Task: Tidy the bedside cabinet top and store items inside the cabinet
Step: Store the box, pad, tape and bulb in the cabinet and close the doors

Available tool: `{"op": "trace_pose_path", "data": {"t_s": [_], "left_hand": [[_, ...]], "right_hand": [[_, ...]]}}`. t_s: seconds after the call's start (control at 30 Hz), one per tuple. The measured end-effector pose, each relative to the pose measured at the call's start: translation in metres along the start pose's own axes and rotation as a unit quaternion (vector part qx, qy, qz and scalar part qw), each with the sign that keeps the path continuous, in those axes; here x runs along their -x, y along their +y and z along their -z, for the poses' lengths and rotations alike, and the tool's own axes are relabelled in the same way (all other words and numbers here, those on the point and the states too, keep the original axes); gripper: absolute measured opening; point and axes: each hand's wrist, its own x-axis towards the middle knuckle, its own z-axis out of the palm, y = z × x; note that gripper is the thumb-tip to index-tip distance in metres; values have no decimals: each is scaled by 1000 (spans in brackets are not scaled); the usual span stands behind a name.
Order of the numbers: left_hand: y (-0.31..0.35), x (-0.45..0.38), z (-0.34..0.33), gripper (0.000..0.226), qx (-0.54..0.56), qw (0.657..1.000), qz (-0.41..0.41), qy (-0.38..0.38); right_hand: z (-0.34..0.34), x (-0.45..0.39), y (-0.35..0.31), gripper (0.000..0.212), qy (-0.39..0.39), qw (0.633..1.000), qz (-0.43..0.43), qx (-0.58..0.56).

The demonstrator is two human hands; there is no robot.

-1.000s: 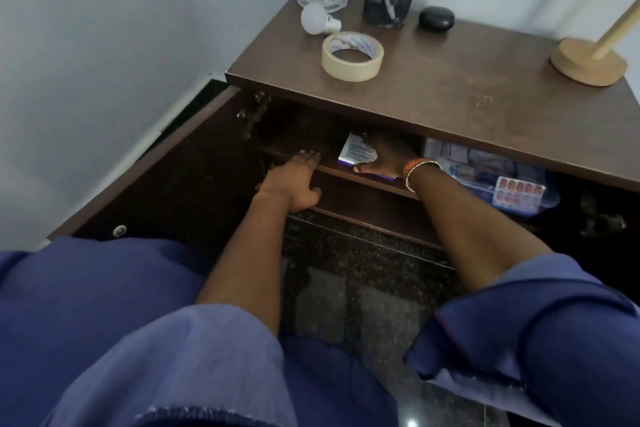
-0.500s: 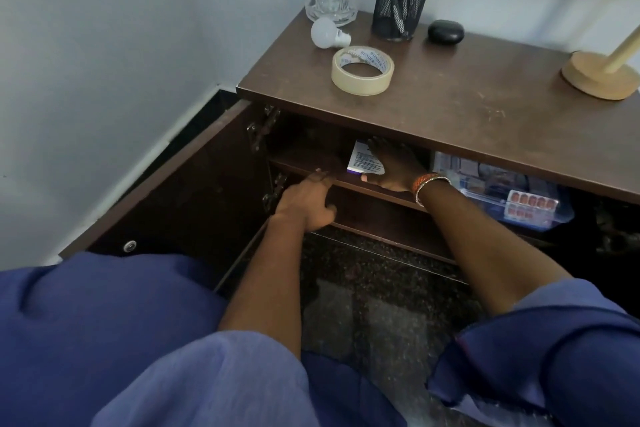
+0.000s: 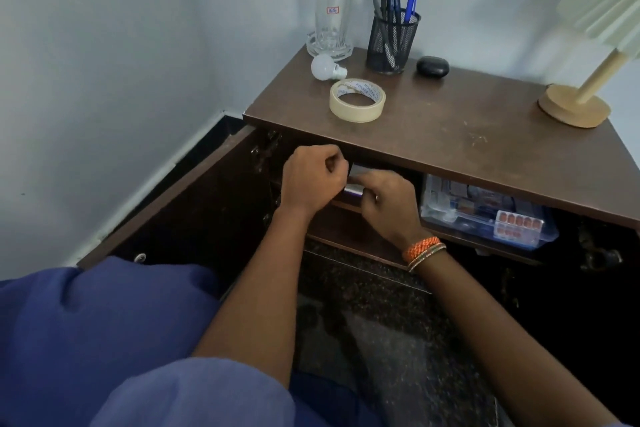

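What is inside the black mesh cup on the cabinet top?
The black mesh cup holds several pens, dark ones and a blue one, standing upright. Their lower ends show dimly through the mesh; the cup's bottom is hidden.

Single head view, angled forward and down, close above open cabinet point(image 3: 450, 135)
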Motion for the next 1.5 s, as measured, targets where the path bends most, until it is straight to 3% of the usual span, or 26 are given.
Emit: {"op": "trace_pose_path", "data": {"t_s": [0.13, 0.23, 0.43, 0.53, 0.63, 0.7, 0.77, 0.93, 1.07, 1.17, 1.27, 1.37, 1.5], "left_hand": [[4, -6, 14, 20, 11, 997, 7, 80], [2, -9, 20, 13, 24, 995, 37, 93], [5, -25, 27, 26, 211, 966, 86, 124], [8, -37, 30, 31, 226, 968, 61, 87], [9, -47, 22, 39, 181, 982, 36, 25], [10, -53, 14, 46, 166, 986, 34, 2], [13, -60, 9, 51, 175, 984, 37, -1], [18, -74, -5, 50, 238, 965, 108, -17], [19, -77, -14, 42, 218, 963, 159, 23], [18, -76, -16, 34, 189, 966, 164, 64], [16, -75, -15, 34, 183, 970, 147, 56], [14, -76, -12, 36, 234, 958, 159, 37], [12, -75, -1, 30, 301, 925, 216, 81]], "right_hand": [[24, -32, -21, 30, 87, 996, 7, -30], [35, -57, -26, 28, 140, 989, -15, -47], [32, -91, -15, 27, 191, 976, -66, -79], [18, -105, 4, 37, 97, 988, -117, -7], [0, -118, 26, 88, -101, 970, -213, 59], [-8, -125, 38, 106, -135, 960, -242, 40], [-11, -129, 45, 110, -124, 959, -253, 20], [-14, -127, 51, 98, -102, 963, -249, -3], [-12, -126, 52, 82, -76, 967, -238, -42], [-11, -125, 52, 74, -70, 969, -235, -37], [-11, -125, 53, 68, -69, 970, -230, -29], [-10, -123, 50, 66, -60, 972, -225, -32], [-1, -115, 37, 75, -57, 973, -212, -70]]}}
